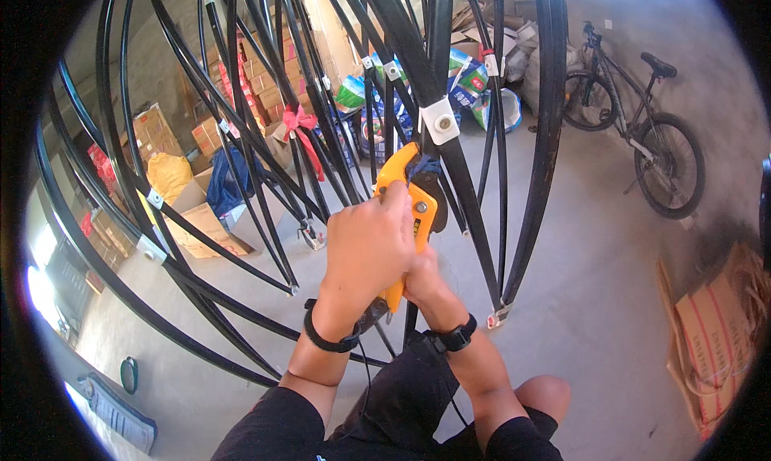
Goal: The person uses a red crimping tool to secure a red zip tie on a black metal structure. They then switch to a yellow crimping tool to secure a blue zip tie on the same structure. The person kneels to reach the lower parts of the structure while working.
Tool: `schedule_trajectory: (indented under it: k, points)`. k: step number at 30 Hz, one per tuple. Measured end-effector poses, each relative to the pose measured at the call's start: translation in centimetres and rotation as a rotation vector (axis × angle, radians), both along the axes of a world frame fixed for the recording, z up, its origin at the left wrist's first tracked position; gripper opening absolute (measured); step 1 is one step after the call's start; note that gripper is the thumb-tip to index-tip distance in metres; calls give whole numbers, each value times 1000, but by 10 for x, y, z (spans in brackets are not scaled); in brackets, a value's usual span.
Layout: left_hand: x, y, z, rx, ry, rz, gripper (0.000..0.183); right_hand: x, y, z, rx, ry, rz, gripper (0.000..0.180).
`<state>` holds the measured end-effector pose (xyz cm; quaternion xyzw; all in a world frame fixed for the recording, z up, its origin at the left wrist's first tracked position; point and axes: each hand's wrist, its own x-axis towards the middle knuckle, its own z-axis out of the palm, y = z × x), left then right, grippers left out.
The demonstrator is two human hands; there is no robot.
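Observation:
My left hand [367,238] is wrapped around an orange hand tool [425,211] with a curved head and a pivot bolt, its thumb up along the body. From the right, my right hand [423,271] grips the lower part of the same tool, partly covered by the left. A blue tie or cloth strip [425,166] sits beside the tool's head. The tool is held against or just in front of a folding canopy-type frame [467,220] of black tubes; contact cannot be told. Just above is a white joint bracket [440,122] with a bolt.
More black tubes [205,286] fan out on the left; a red ribbon [301,130] is tied there. Behind stand an open carton [205,229], stacked boxes [274,69] and printed bags [470,78]. A bicycle [638,111] leans by the right wall, above flattened cardboard [711,328].

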<state>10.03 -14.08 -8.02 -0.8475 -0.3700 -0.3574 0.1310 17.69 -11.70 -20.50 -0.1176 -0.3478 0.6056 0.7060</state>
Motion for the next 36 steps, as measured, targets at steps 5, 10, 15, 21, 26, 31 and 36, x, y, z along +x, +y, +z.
schedule_trajectory:
  k: [5,10,15,21,26,31,36]
  points:
    - [-2,2,-3,23,-14,-21,13,-3,5,-3,67,25,85,38]
    - [-4,-2,0,-14,19,-29,13,-3,5,-4,-1,9,29,39]
    - [-2,-2,-1,3,25,-16,14,7,-5,3,-53,-103,-9,39]
    - [-1,-6,0,24,82,18,14,15,-17,19,-84,-122,-3,41]
    - [-7,-6,2,28,92,-31,14,15,0,-2,19,-28,152,40]
    - [-23,2,7,-31,45,-169,17,-15,5,13,87,55,177,37]
    - [-1,1,22,31,58,-177,17,-30,58,3,251,147,45,41]
